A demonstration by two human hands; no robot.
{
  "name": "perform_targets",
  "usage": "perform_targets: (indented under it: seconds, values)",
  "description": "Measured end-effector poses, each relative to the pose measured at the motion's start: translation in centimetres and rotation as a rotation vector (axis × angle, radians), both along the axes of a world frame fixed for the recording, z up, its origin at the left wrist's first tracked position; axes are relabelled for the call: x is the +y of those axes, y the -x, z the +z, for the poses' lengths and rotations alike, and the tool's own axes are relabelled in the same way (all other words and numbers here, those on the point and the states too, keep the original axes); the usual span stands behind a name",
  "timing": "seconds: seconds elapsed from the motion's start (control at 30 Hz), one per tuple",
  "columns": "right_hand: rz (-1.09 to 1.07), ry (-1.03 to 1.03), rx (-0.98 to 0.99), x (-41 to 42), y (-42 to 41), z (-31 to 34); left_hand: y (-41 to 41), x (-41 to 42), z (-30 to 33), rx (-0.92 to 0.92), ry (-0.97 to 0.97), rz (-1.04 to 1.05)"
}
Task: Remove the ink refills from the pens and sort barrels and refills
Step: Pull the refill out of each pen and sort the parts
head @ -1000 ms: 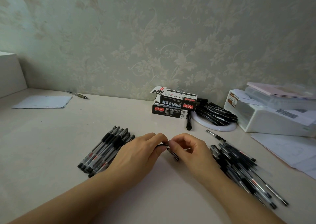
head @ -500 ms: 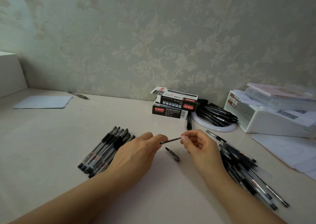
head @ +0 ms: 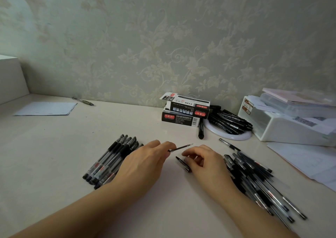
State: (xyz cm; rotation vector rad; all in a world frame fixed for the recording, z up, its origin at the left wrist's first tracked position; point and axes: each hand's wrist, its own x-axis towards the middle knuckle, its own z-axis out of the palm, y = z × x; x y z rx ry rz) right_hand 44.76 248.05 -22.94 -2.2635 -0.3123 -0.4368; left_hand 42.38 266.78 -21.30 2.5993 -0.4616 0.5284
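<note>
holding refill (head: pixel 181 148) in left hand (head: pixel 145 162), pinched at its back end, tip pointing right, clear of desk (head: pixel 54 147). my right hand (head: pixel 203 160) loosely curled, fingertips touching small black cap piece (head: pixel 183 163) on desk, cannot tell if gripped. capped pens (head: pixel 111 160) lie under left hand, loose pile (head: pixel 254 176) at right. judgement: keep refill level, lay it apart from barrels, don't mix piles.
</note>
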Motion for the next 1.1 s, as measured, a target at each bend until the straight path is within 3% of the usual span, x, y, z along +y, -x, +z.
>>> perform_targets:
  seconds: [0.13,0.27,0.47,0.67,0.87,0.93,1.1]
  values:
    - [-0.016,-0.009,0.000,0.2,0.0,0.0,-0.1,0.0,0.0,-0.015,0.010,-0.005]
    - [-0.016,-0.212,-0.021,0.3,0.4,0.7,-0.1,-0.1,0.0,-0.065,0.062,-0.025]
    - [0.114,-0.563,0.177,1.2,1.5,2.0,0.1,-0.3,0.3,-0.118,0.128,-0.100]
    - [0.064,-0.697,0.292,1.2,1.5,1.8,0.1,-0.5,0.3,-0.145,0.102,-0.139]
    - [-0.085,-1.014,0.124,-1.0,0.2,3.8,-0.4,-0.1,-0.4,-0.155,0.086,-0.074]
    - [-0.183,-0.812,0.031,-2.7,-0.2,4.6,-0.6,-0.1,-0.5,-0.157,0.081,-0.051]
    - [-0.353,0.166,-0.040,-6.6,0.0,5.6,-0.7,0.3,-0.6,-0.156,0.047,0.030]
